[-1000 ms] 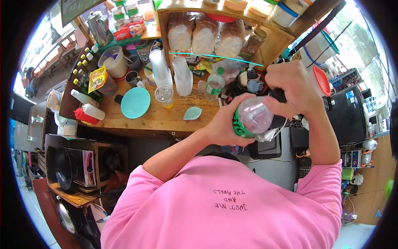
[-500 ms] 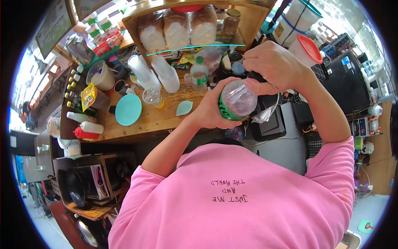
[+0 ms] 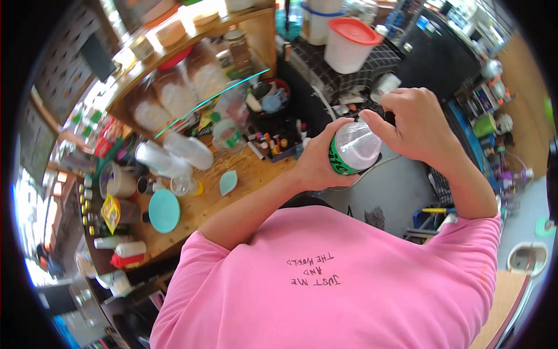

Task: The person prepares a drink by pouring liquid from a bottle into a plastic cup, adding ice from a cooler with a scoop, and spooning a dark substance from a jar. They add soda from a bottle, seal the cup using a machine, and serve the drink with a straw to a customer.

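Observation:
My left hand (image 3: 317, 160) is wrapped around a clear plastic bottle (image 3: 358, 145) with a green label, held tilted in front of my chest. Above its neck, my right hand (image 3: 415, 119) is closed with thumb and fingers on a dark cap-like piece (image 3: 390, 118) at the bottle's top. The fingers hide most of that piece. Part of the label's black lettering shows beside my left fingers.
A wooden counter (image 3: 203, 203) holds a turquoise plate (image 3: 164, 210), a leaf-shaped dish (image 3: 228, 182), stacked plastic cups (image 3: 163, 160) and another green-labelled bottle (image 3: 228, 135). A red-lidded white bucket (image 3: 351, 49) stands behind my right hand.
My view has turned right, so the counter sits farther left and more floor shows. Both hands, still on the bottle, have moved right and away from the counter.

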`<action>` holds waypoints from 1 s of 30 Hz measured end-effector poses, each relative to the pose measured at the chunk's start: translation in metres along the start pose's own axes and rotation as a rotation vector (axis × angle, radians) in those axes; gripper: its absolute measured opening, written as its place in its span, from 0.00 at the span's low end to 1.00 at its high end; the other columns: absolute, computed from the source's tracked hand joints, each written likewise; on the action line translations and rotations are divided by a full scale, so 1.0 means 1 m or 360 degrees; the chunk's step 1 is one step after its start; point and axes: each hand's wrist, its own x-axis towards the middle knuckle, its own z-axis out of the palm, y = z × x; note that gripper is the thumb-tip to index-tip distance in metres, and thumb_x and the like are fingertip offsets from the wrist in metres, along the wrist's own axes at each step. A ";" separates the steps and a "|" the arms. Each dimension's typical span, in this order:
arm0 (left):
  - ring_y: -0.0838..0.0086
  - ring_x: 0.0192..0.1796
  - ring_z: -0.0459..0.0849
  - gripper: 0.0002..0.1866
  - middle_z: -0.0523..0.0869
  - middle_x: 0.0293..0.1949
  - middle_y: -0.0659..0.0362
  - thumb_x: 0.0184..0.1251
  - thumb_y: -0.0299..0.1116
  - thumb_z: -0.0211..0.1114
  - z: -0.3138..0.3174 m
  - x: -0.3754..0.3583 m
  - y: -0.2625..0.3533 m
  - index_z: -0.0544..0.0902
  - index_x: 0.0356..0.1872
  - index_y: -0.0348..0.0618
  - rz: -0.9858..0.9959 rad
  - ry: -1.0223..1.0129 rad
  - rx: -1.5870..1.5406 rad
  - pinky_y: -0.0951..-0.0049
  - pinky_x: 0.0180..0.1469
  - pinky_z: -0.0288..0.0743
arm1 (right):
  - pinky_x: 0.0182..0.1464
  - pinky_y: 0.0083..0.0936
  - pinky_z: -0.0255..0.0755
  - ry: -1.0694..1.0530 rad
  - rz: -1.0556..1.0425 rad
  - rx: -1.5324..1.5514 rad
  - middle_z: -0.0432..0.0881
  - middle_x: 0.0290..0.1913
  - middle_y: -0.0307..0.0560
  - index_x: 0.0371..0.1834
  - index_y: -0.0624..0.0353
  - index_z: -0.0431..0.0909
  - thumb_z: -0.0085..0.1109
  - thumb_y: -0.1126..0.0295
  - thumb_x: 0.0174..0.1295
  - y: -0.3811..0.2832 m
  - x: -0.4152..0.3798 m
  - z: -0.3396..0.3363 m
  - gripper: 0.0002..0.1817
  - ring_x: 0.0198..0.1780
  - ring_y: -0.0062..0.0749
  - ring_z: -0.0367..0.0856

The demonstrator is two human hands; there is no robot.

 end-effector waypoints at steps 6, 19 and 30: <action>0.69 0.65 0.79 0.60 0.81 0.63 0.55 0.38 0.34 0.89 0.069 0.042 -0.006 0.63 0.77 0.45 0.0023 -0.0595 -0.0407 0.64 0.70 0.71 | 0.26 0.41 0.69 -0.0099 0.0022 0.0145 0.69 0.17 0.51 0.15 0.63 0.70 0.65 0.63 0.62 0.046 -0.066 -0.041 0.22 0.19 0.52 0.72; 0.55 0.61 0.86 0.54 0.86 0.57 0.48 0.40 0.37 0.85 0.300 0.098 -0.023 0.65 0.73 0.48 0.0188 -0.0977 -0.0416 0.58 0.63 0.79 | 0.33 0.49 0.72 -0.0282 0.1246 -0.0209 0.79 0.22 0.63 0.20 0.68 0.79 0.61 0.53 0.66 0.124 -0.273 -0.074 0.27 0.27 0.61 0.78; 0.56 0.62 0.86 0.54 0.85 0.58 0.48 0.41 0.35 0.86 0.551 0.174 -0.044 0.64 0.73 0.47 0.0221 -0.1071 -0.0574 0.57 0.65 0.79 | 0.31 0.45 0.70 0.0033 0.1902 -0.0389 0.76 0.20 0.64 0.19 0.69 0.76 0.65 0.43 0.65 0.262 -0.437 -0.095 0.34 0.23 0.54 0.74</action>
